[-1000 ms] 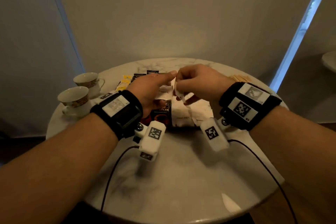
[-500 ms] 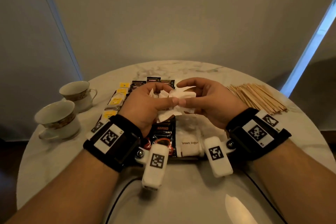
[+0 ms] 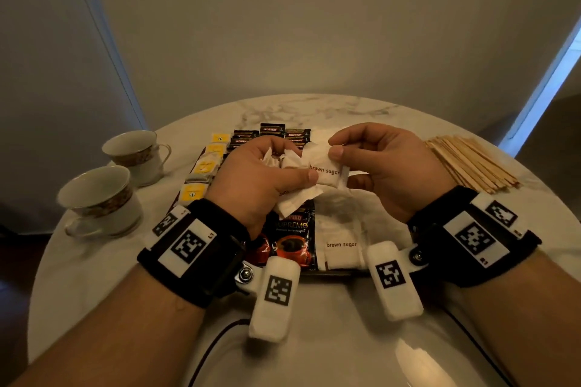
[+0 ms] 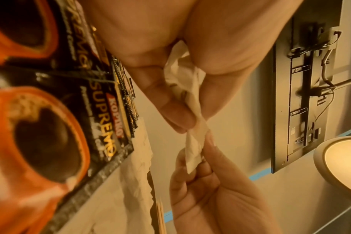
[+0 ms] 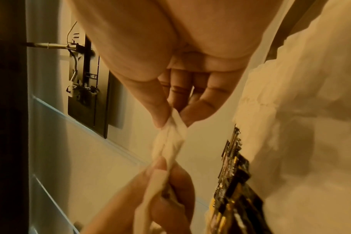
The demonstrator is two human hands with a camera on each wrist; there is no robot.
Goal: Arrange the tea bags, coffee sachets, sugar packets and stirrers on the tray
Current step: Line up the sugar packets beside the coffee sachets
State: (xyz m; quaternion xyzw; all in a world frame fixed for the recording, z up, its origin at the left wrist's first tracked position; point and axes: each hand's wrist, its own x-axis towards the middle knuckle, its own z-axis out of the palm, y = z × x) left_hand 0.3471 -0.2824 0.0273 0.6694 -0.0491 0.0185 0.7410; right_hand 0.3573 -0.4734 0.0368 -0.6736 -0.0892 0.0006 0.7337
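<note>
Both hands are raised above the dark tray [image 3: 327,273]. My left hand [image 3: 267,177] grips a bunch of white sugar packets [image 3: 290,163], seen crumpled between its fingers [image 4: 170,110] in the left wrist view. My right hand [image 3: 371,163] pinches one white packet printed "brown sugar" [image 3: 327,171] by its top edge; the left thumb presses its other end. On the tray lie yellow tea bags [image 3: 201,166], black coffee sachets [image 3: 292,236] and more brown sugar packets [image 3: 342,245]. Wooden stirrers [image 3: 471,163] lie in a pile on the table to the right.
Two patterned teacups [image 3: 100,198] [image 3: 138,151] stand on the round marble table [image 3: 314,339] at the left. Small black coffee sachets [image 3: 272,129] line the tray's far end. A wall rises just behind the table.
Both hands rose from the tray and drew apart slightly. The right hand now pinches a single brown sugar packet out of the bunch in the left hand.
</note>
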